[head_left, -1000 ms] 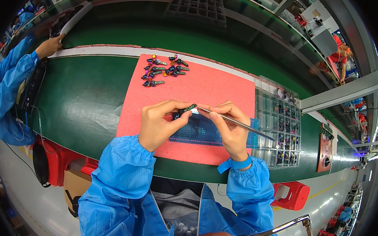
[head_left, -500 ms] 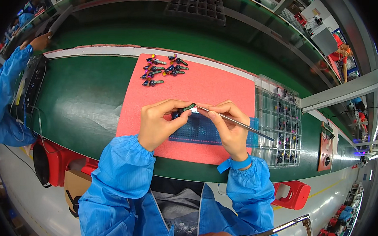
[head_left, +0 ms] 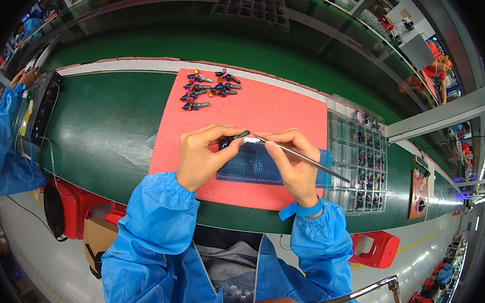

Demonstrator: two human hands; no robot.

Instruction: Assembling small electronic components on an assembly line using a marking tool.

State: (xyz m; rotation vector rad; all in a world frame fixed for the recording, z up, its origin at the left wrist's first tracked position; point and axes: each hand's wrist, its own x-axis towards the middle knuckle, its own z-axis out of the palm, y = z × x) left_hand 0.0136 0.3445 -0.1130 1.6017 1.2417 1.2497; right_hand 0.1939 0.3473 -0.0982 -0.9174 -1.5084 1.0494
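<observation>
My left hand [head_left: 201, 154] pinches a small dark part with a green circuit board [head_left: 240, 135] between thumb and fingertips, over the pink foam mat [head_left: 273, 105]. My right hand [head_left: 294, 168] grips slim metal tweezers [head_left: 315, 165], their tip pointing at the end of the board. Whether the tip touches the board or holds anything is too small to tell. Beneath both hands lies a translucent blue perforated sheet [head_left: 249, 166] with small pale pieces near its upper edge. Several similar dark parts with green boards [head_left: 195, 106] lie in rows at the mat's far left.
To the right of the mat stands a clear compartment box [head_left: 359, 166] holding small dark parts. On the far left sits a black device [head_left: 43, 111] with cables, beside a co-worker's blue sleeve [head_left: 3, 149]. A metal post [head_left: 440, 116] juts in from the right.
The held part and the tweezers' tip have shifted slightly, with the tip a little to the right. At far left, the co-worker's hand has drawn back toward the left and down.
</observation>
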